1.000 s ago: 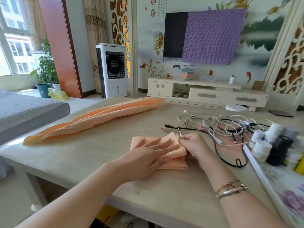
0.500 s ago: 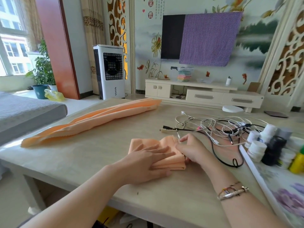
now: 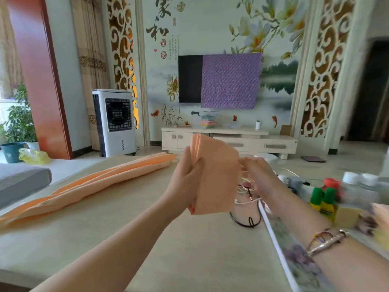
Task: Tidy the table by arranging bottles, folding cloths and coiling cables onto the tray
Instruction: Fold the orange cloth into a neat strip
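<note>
A small folded peach cloth (image 3: 216, 175) is held upright in the air above the table. My left hand (image 3: 186, 180) grips its left edge. My right hand (image 3: 255, 175) pinches its right side near the top. A long peach cloth (image 3: 88, 186) lies loosely folded across the table's left half. A tangle of white and black cables (image 3: 247, 199) lies on the table behind the held cloth. The flower-printed tray (image 3: 294, 258) runs along the right, carrying several bottles (image 3: 324, 202) with green, red and white caps.
The beige table (image 3: 157, 245) stretches under both arms. A grey bed edge (image 3: 21, 180) sits to the left. A white air cooler (image 3: 114, 123) and a TV cabinet (image 3: 229, 142) stand beyond the table.
The small cloth lay flat on the table under both hands; now it is lifted upright in the air. The view has tilted up and moved closer.
</note>
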`<state>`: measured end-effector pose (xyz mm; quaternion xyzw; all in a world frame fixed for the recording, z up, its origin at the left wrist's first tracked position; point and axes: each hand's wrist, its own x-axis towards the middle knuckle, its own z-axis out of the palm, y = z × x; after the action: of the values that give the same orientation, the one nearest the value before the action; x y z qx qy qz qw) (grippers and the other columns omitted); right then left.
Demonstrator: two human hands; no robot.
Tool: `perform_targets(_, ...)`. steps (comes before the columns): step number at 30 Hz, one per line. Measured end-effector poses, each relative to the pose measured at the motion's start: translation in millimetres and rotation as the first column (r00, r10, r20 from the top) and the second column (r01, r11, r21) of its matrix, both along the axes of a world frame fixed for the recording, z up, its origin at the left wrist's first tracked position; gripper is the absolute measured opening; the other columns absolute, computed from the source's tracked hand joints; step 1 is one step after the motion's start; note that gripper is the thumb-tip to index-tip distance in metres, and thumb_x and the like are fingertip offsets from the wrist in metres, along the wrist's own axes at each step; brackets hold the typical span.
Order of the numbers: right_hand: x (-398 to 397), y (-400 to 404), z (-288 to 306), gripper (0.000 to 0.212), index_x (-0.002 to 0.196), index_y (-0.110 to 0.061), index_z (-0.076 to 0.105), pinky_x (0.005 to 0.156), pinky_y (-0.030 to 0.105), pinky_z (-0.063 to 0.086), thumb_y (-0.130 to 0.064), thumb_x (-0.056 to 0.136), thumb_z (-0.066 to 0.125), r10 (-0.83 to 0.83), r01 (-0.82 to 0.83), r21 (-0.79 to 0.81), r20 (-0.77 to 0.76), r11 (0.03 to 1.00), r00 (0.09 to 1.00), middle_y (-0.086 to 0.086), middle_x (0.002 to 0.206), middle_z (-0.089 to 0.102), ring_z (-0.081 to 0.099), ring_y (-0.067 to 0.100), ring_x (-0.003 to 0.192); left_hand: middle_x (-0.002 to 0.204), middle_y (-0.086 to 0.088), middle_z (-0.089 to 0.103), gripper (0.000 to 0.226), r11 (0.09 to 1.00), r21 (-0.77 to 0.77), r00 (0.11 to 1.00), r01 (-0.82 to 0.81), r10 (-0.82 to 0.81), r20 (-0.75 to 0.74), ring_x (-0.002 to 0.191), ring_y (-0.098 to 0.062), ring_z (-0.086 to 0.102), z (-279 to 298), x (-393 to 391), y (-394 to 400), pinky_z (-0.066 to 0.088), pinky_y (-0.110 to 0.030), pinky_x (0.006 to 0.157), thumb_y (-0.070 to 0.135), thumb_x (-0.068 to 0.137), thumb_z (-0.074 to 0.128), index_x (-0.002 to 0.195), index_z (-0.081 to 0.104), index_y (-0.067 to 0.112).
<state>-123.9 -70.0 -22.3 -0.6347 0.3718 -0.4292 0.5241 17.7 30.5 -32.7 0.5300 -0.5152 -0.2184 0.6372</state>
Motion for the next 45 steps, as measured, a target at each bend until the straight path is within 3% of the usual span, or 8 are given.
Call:
perform_targets(4, -87, 0, -4, 0.022, 0.101, -0.019, 0.063, 0.062, 0.026, 0.049, -0.035, 0.098, 0.049, 0.080, -0.083, 0.143, 0.025, 0.986, 0.996, 0.001, 0.089, 0.068, 0.064, 0.014, 0.079, 0.110, -0.005, 0.067, 0.029, 0.963, 0.047, 0.897, 0.267, -0.230, -0.377, 0.093, -0.021, 0.065, 13, -69, -25, 0.058, -0.037, 0.073, 0.017, 0.100, 0.040, 0.122, 0.054, 0.030)
perform_targets(7, -153, -6, -8, 0.019, 0.113, -0.022, 0.059, 0.057, 0.025, 0.043, -0.030, 0.096, 0.055, -0.180, 0.185, 0.085, -0.057, 0.979, 0.982, -0.002, 0.093, 0.066, 0.061, 0.013, 0.076, 0.098, -0.007, 0.069, 0.028, 0.914, 0.130, 0.845, 0.384, -0.291, -0.448, 0.077, -0.018, 0.067, 6, -130, -53, 0.057, -0.029, 0.058, 0.017, 0.099, 0.040, 0.122, 0.055, 0.019)
perform_targets(12, -246, -34, -9, 0.032, 0.119, -0.022, 0.054, 0.057, 0.024, 0.040, -0.009, 0.089, 0.055, -0.528, 0.518, -0.106, -0.228, 0.849, 0.818, 0.007, 0.101, 0.059, 0.056, 0.018, 0.074, 0.079, -0.005, 0.062, 0.017, 0.776, 0.353, 0.838, 0.523, -0.394, -0.377, 0.062, -0.016, 0.063, -4, -220, -83, 0.056, -0.029, 0.050, 0.016, 0.098, 0.041, 0.107, 0.055, 0.011)
perform_targets(21, -352, -71, -26, 0.028, 0.116, -0.013, 0.054, 0.063, 0.029, 0.038, -0.007, 0.089, 0.053, -0.644, 0.620, -0.239, -0.494, 0.747, 0.585, 0.011, 0.102, 0.063, 0.056, 0.027, 0.086, 0.100, -0.011, 0.061, 0.047, 0.701, 0.448, 0.832, 0.554, -0.454, -0.318, 0.075, -0.020, 0.066, -14, -306, -122, 0.061, -0.039, 0.064, 0.012, 0.092, 0.058, 0.134, 0.039, 0.011)
perform_targets(26, -341, -56, -37, 0.041, 0.132, -0.018, 0.040, 0.093, 0.034, 0.040, -0.015, 0.091, 0.047, -0.707, 0.226, -0.678, -0.703, 0.699, 0.079, 0.005, 0.134, 0.049, 0.047, 0.027, 0.121, 0.093, 0.000, 0.048, 0.045, 0.744, 0.484, 0.886, 0.462, -0.365, -0.284, 0.081, -0.014, 0.053, -27, -325, -131, 0.058, -0.027, 0.055, 0.014, 0.092, 0.059, 0.135, 0.044, 0.013)
perform_targets(30, -323, -60, -47, 0.047, 0.148, -0.021, 0.031, 0.117, 0.032, 0.016, -0.026, 0.101, 0.034, -0.555, 0.074, -0.561, -0.776, 0.824, 0.300, 0.002, 0.157, 0.027, 0.022, 0.018, 0.145, 0.123, -0.007, 0.046, 0.046, 0.744, 0.496, 0.892, 0.448, -0.334, -0.304, 0.092, -0.017, 0.050, -38, -329, -127, 0.057, -0.026, 0.060, 0.017, 0.092, 0.059, 0.136, 0.047, 0.016)
perform_targets(37, -339, -54, -81, 0.083, 0.153, -0.031, -0.009, 0.121, 0.040, -0.002, -0.053, 0.073, -0.020, -0.342, -0.068, -0.349, -0.935, 0.935, 0.089, -0.007, 0.161, -0.011, -0.012, 0.012, 0.147, 0.104, -0.002, 0.056, 0.023, 0.703, 0.518, 0.870, 0.488, -0.340, -0.358, 0.095, -0.019, 0.058, -42, -309, -124, 0.059, -0.034, 0.073, 0.022, 0.100, 0.044, 0.118, 0.055, 0.015)
perform_targets(45, -289, -36, -20, 0.044, 0.146, -0.024, 0.036, 0.111, 0.033, 0.030, -0.027, 0.102, 0.033, -0.580, 0.129, -0.589, -0.691, 0.798, 0.432, -0.004, 0.151, 0.038, 0.030, 0.013, 0.141, 0.110, -0.005, 0.064, 0.025, 0.744, 0.448, 0.866, 0.496, -0.383, -0.322, 0.091, -0.020, 0.063, -23, -255, -105, 0.057, -0.034, 0.074, 0.027, 0.097, 0.052, 0.118, 0.059, 0.014)
